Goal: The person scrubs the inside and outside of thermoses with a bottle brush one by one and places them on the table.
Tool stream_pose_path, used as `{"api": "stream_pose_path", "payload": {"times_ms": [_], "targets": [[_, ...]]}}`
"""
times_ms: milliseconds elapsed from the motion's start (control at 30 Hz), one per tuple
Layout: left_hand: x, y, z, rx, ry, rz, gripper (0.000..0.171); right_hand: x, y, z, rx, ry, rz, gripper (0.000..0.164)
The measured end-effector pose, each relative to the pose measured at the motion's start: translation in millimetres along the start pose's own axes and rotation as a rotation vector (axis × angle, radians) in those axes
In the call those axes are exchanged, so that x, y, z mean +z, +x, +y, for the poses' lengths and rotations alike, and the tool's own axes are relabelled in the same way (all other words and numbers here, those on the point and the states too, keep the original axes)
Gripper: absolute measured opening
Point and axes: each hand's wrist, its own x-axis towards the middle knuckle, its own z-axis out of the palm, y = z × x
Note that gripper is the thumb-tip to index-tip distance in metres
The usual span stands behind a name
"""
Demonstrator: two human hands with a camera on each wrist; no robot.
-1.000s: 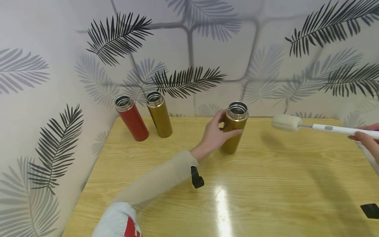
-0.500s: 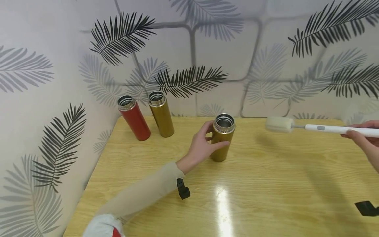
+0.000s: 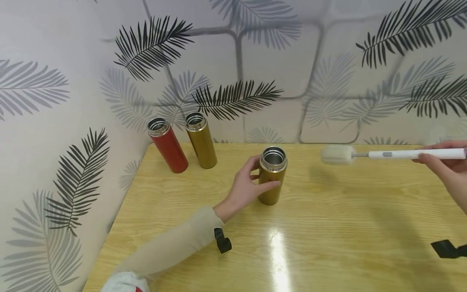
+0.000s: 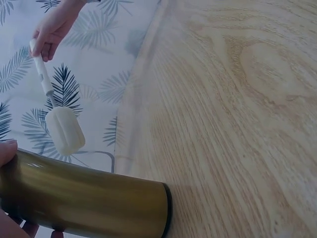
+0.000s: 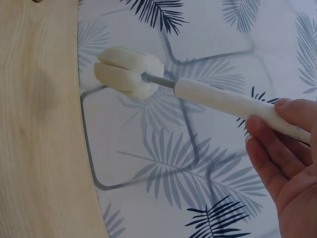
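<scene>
Gold bottle (image 3: 271,175) is partly hidden by the gripping left hand (image 3: 245,187).

No readable text anywhere.

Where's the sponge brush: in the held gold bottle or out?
Out. The right hand holds the sponge brush beside the held gold bottle, with a gap between them.
</scene>
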Motion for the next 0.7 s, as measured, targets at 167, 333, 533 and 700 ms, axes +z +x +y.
{"api": "stream_pose_path", "payload": {"times_ms": [167,333,533,700], "targets": [[-0.3,-2.2,-1.2,0.005,-0.001,-0.013,0.072,2.9,6.4,-7.8,-0.024,0.019,0.015,0.03],[-0.2,-4.3,-3.1,0.01,-0.001,-0.021,0.073,3.3,13.8,-12.6,-0.078,0.022,0.014,0.027],[0.9,-5.4,-5.7,0.016,0.011,-0.018,0.074,8.3,26.3,-30.1,-0.225,0.041,0.035,0.02],[1.4,-4.6,-6.6,0.025,0.012,-0.013,0.074,13.7,41.3,-49.8,-0.386,0.076,0.062,0.024]]}}
